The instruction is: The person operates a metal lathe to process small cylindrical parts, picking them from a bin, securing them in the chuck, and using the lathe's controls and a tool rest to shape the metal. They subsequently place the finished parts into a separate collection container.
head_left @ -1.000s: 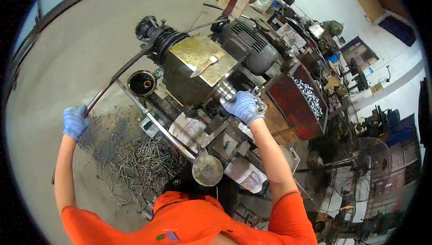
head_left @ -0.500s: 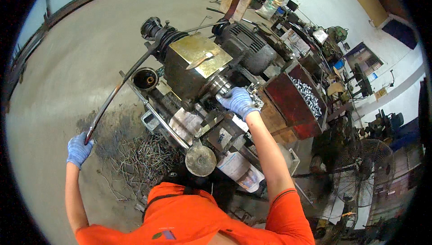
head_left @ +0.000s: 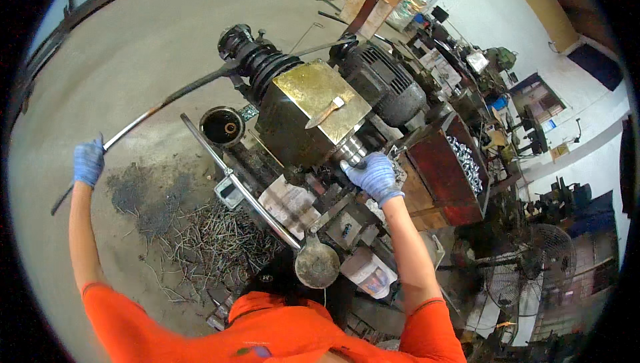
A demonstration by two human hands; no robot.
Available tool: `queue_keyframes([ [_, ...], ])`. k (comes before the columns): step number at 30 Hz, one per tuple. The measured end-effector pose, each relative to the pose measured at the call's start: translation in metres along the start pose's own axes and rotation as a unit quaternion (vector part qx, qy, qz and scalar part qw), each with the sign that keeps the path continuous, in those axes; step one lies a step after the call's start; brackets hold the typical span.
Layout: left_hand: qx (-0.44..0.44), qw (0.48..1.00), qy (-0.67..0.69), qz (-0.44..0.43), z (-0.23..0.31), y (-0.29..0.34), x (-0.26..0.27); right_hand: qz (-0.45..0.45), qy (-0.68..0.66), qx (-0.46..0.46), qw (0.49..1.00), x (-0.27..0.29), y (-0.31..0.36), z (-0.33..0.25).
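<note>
My left hand (head_left: pixel 89 161), in a pale blue knit glove, is closed around a long metal lever (head_left: pixel 136 124) that runs up to the pulley end of a lathe-like machine. The lever's lower end sticks out below the fist. My right hand (head_left: pixel 373 176), gloved alike, is at the front of the machine's silver round spindle nose (head_left: pixel 351 148), with its thumb against the metal. Its other fingers curl out of sight, so what they grip is hidden. A brush (head_left: pixel 324 113) lies on the brass-coloured cover (head_left: pixel 300 90) of the headstock.
A dark red bin (head_left: pixel 433 163) of small shiny metal parts (head_left: pixel 465 161) stands right of my right hand. A motor (head_left: pixel 383 76) sits behind the headstock. A chrome bar handle (head_left: pixel 257 204) and round pan (head_left: pixel 317 263) are nearer me. Metal scraps (head_left: pixel 213 240) litter the floor; a fan (head_left: pixel 533 256) stands right.
My left hand has moved up and left with the lever, which now slopes flatter and shows below the fist. The right hand remains at the spindle nose. The view has shifted slightly.
</note>
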State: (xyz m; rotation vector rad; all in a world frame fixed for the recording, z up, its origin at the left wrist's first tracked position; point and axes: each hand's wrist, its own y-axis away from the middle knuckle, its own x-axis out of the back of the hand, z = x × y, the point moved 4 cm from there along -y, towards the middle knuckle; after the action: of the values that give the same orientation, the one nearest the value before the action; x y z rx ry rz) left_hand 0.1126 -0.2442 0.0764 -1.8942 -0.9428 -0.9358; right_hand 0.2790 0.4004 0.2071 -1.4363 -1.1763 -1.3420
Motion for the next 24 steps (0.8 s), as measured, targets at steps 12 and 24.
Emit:
queue_keyframes([
  [12,0.069,0.94,0.26,0.212,0.078,-0.05,0.081,0.129,0.004,0.049,0.99,0.017,0.026,0.006],
  [24,-0.175,0.908,0.262,-0.276,0.376,-0.031,-0.033,0.287,-0.087,-0.12,0.946,0.05,0.245,0.138],
])
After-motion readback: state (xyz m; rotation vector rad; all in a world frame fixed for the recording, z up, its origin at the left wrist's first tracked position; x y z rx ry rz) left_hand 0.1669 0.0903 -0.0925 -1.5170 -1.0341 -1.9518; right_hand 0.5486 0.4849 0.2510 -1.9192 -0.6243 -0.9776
